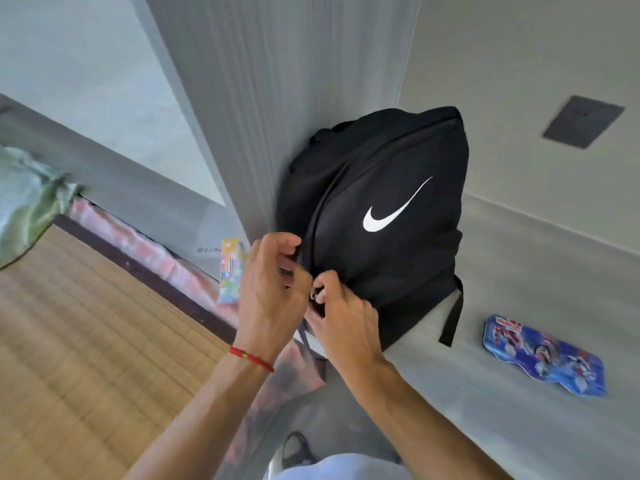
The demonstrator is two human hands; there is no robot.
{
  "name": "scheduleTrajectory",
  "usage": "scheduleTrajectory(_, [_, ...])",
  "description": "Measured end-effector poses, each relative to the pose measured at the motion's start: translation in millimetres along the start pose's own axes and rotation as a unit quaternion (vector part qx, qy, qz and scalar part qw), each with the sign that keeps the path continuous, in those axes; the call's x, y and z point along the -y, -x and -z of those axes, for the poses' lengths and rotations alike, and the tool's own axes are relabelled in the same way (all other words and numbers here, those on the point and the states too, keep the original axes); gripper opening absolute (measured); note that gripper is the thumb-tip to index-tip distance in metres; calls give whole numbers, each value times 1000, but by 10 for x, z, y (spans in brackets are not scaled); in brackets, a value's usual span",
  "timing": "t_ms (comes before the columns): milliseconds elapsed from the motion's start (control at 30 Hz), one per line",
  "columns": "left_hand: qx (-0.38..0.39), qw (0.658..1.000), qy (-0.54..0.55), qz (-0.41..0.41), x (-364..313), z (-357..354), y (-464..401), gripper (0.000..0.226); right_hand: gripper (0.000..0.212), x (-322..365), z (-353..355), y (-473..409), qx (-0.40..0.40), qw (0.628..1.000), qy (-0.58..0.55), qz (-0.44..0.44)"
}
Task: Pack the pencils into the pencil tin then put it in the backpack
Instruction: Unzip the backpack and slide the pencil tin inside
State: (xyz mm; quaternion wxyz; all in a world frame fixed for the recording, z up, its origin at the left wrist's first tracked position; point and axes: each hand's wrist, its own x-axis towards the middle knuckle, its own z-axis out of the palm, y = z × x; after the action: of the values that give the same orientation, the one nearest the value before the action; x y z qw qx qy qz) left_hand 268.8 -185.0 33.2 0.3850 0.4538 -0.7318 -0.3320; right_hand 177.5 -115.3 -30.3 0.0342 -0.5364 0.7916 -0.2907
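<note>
Head view: only 1 cam, looks down at both hands working on the bag.
Backpack: black backpack (pixel 377 216) w/ white swoosh, upright on grey tabletop (pixel 502 427), leaning into the wall corner; main zip looks shut along the top.
Left hand: left hand (pixel 273 289) pinches the bag fabric beside the zip line, grip closed on the cloth.
Right hand: right hand (pixel 341 306) has fingers closed on the metal zipper pull (pixel 314 293) low on the bag's left side.
Pencil tin: blue printed pencil tin (pixel 543 356) lies flat on the tabletop, right of the bag, well apart from both hands, lid on. Not in the bag yet.
Pencils: none visible; prob already inside the tin, can't confirm.
Step in hand: looks like opening the zip so the tin can go in.
How to do it well: keep left hand holding fabric taut just behind the slider, pull along the track not outward, open wide enough for the tin to pass flat; bag may tip off the wall if tugged sideways.
Counts: 1 backpack, 1 tin, 2 hands, 1 red wrist cord (pixel 251 358) on the left wrist, 0 loose pencils seen.
Other: colourful packet (pixel 230 271) by the bed edge, left of the hands.
</note>
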Motion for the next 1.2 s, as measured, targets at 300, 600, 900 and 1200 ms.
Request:
scheduleTrajectory(300, [36,997,-39,-57,27,-87,-107,31,10,-33,56,-53,-103,993,57,31])
scheduleTrajectory(600, [11,991,40,-126,-323,-86,-293,27,18,121,865,-444,-178,977,-35,114])
scheduleTrajectory(900, [73,978,12,-195,-617,-155,-458,20,13,-10,1613,-920,-222,957,-26,186])
scheduleTrajectory(1200, [62,983,-44,-169,-657,33,-455,6,11,-580,2033,-1248,-297,922,-244,-54])
